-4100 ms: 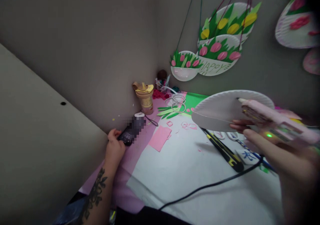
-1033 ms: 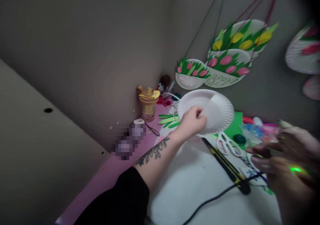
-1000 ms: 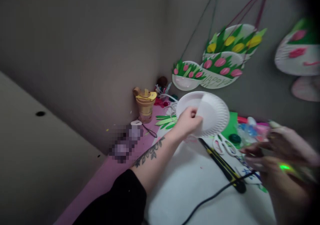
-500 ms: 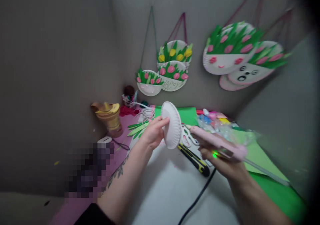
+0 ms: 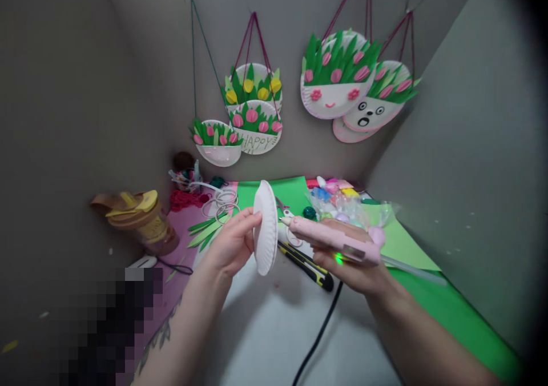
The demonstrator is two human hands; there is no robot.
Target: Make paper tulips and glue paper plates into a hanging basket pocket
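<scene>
My left hand pinches a white paper plate by its rim and holds it upright, edge-on to me, above the table. My right hand grips a pink hot glue gun with a green light lit. The gun's nozzle points left and sits just to the right of the plate's face. A black cord runs from the gun down toward me.
A yellow-black utility knife and white scissors lie under my hands. Green paper covers the right side of the table. A brown cup, rings, and green paper leaves sit left. Decorated plate baskets hang on the wall.
My left hand took the plate from my right hand and turned it upright. The glue gun's nozzle has come close to the plate. My view swung right.
</scene>
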